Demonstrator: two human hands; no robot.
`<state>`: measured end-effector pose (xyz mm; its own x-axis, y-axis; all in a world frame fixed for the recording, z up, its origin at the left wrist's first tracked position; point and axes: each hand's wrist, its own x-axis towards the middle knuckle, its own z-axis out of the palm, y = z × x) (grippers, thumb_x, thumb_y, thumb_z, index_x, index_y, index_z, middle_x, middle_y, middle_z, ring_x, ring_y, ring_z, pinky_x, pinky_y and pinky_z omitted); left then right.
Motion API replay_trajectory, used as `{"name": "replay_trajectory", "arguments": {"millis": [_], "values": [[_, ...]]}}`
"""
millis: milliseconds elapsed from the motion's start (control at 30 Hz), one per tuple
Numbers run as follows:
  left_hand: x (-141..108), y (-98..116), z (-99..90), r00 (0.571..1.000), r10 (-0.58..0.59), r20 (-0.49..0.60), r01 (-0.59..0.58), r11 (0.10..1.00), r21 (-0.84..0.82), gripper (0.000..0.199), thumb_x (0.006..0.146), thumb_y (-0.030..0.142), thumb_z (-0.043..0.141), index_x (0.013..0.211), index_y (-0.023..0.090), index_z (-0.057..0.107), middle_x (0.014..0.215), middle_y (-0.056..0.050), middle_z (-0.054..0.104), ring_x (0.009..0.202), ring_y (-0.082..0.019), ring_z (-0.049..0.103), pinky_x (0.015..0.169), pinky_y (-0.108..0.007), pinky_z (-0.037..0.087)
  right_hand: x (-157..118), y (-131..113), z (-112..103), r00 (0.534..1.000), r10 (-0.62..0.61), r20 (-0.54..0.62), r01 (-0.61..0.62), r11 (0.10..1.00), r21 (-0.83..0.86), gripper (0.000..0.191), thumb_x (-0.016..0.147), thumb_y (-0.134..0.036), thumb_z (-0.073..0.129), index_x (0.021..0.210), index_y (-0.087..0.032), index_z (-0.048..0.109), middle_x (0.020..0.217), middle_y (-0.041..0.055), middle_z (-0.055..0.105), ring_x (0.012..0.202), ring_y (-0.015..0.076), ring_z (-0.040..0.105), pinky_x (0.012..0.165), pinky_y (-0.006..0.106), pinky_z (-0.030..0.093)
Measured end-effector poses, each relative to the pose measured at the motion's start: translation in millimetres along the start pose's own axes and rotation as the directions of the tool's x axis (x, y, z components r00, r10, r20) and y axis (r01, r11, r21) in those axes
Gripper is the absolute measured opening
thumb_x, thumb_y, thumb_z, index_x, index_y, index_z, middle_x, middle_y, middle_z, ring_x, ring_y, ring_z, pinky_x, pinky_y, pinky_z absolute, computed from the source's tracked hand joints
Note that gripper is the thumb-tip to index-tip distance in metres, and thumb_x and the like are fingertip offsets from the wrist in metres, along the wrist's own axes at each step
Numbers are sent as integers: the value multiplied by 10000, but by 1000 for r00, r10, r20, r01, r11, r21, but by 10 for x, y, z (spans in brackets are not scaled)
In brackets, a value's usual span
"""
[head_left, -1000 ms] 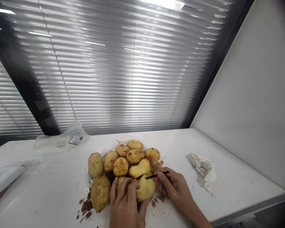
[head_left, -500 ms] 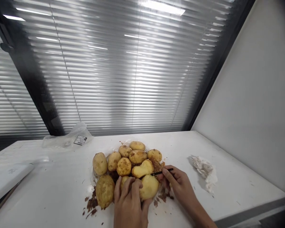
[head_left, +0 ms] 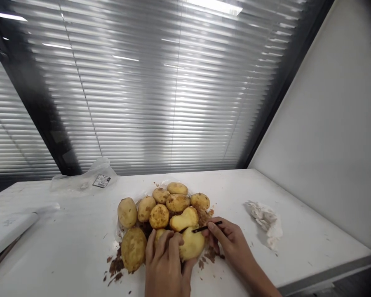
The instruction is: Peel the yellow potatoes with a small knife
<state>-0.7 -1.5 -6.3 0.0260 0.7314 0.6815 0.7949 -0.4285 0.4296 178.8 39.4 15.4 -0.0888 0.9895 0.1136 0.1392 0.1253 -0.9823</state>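
Observation:
My left hand (head_left: 163, 264) is shut around a pale, partly peeled potato (head_left: 191, 244), its fingers curling over the near side and also reaching a small potato (head_left: 159, 236). My right hand (head_left: 230, 243) pinches a slim black peeler (head_left: 207, 227), whose tip lies against the top of that pale potato. Several more yellow potatoes are heaped just beyond the hands, including a large one (head_left: 133, 249) at the near left and a lobed one (head_left: 184, 219) right behind the held potato. The bottom of the heap is partly hidden.
Brown peel scraps (head_left: 116, 266) lie on the white table (head_left: 297, 247) around the heap. A crumpled white tissue (head_left: 266, 222) sits to the right, a labelled plastic bag (head_left: 92, 178) at the back, and a flat white object (head_left: 9, 227) at the left. Slatted blinds and a wall border the table.
Compared with a second ago, the peeler has drawn back to the right along the potato. The view has shifted slightly, and the left hand keeps its hold.

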Motion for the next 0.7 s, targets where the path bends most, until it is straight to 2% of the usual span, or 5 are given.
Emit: {"name": "replay_trajectory", "arguments": {"millis": [267, 367, 433, 633, 700], "values": [[8, -63, -30, 996, 82, 48, -84, 995, 58, 218, 850, 299, 581, 1048, 219, 539, 987, -43, 669, 1029, -246, 587, 1085, -473, 293, -49, -51, 18, 1000, -26, -9, 26, 1000, -12, 414, 894, -544, 550, 779, -155, 631, 496, -19, 560, 414, 113, 491, 431, 222, 389], [2, -51, -23, 998, 46, 30, -47, 998, 52, 198, 864, 301, 563, 1041, 216, 542, 1006, -42, 666, 1061, -245, 574, 1106, -469, 263, -45, -58, 23, 997, -38, -62, 37, 999, -28, 385, 895, -516, 565, 790, -152, 630, 500, -22, 557, 411, 104, 475, 428, 218, 380], [-1, -30, -12, 1000, 13, 7, -13, 999, 35, 183, 874, 301, 544, 1034, 213, 543, 1007, -44, 662, 1068, -244, 569, 1115, -474, 251, -41, -56, 36, 1000, -20, -20, 20, 1000, 19, 386, 899, -517, 558, 792, -153, 625, 477, -32, 538, 392, 102, 462, 418, 218, 376], [2, -36, -22, 998, 49, 48, -51, 998, 35, 203, 847, 279, 578, 1034, 214, 535, 998, -50, 665, 1043, -249, 580, 1092, -492, 275, -36, -37, 49, 998, -20, -55, 20, 1000, 14, 370, 884, -509, 588, 800, -150, 626, 494, -28, 555, 406, 96, 461, 421, 211, 370], [7, -43, -32, 997, 50, 53, -52, 998, 39, 210, 844, 272, 580, 1040, 215, 531, 991, -45, 664, 1040, -246, 582, 1092, -484, 274, -36, -30, 40, 1000, -7, -14, 8, 999, 49, 383, 890, -514, 575, 798, -146, 628, 463, -33, 537, 388, 97, 452, 412, 211, 359]]}}
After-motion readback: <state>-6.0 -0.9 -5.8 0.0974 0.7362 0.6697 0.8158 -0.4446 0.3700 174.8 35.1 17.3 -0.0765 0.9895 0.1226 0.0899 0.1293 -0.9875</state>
